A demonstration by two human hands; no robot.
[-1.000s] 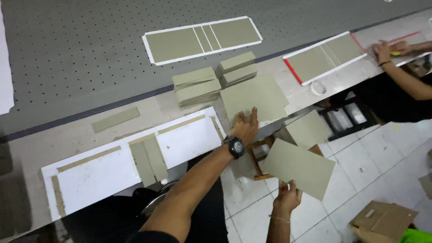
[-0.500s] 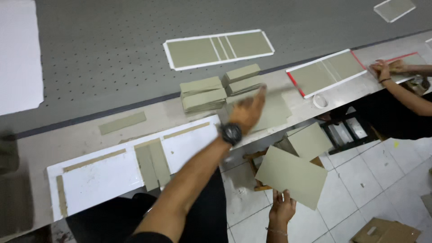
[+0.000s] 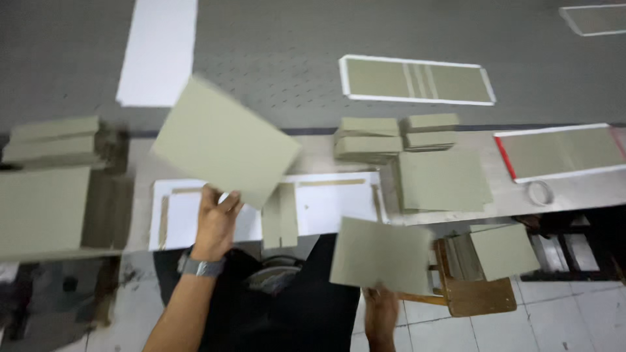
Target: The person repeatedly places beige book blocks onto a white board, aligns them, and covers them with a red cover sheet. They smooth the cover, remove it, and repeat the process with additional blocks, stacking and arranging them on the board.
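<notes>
**Two Grey Boards Held Above the Bench Edge**

The left hand (image 3: 215, 221) holds a grey board (image 3: 225, 140) by its lower edge. The thumb and fingers are clamped on that edge. The board is raised and tilted, one corner pointing up and left, and it hangs over the white sheet (image 3: 326, 205) on the bench (image 3: 515, 202). A dark watch (image 3: 201, 266) sits on the left wrist.

The right hand (image 3: 381, 313) holds a second board (image 3: 381, 254) from below. This board lies lower than the first, off the front edge of the bench and above the person's lap. It hides most of the fingers; they grip its lower edge, but their exact spread cannot be told.

On the white sheet, two narrow grey strips (image 3: 280, 215) lie side by side, between the two held boards. Behind the sheet stand small stacks (image 3: 368, 138) of cut grey pieces. Just right of the sheet lies a flat pile of large boards (image 3: 443, 179). At far left is a blurred tall stack (image 3: 52, 140).

A roll of tape (image 3: 540, 193) lies near the bench's front edge, to the right. Beside it is a red-edged cover (image 3: 561, 151). Farther back, on the dark mat (image 3: 293, 39), lies a white-bordered cover (image 3: 417, 79).

Below the bench, to the right, a wooden stool (image 3: 476, 296) carries more boards (image 3: 505, 251).
</notes>
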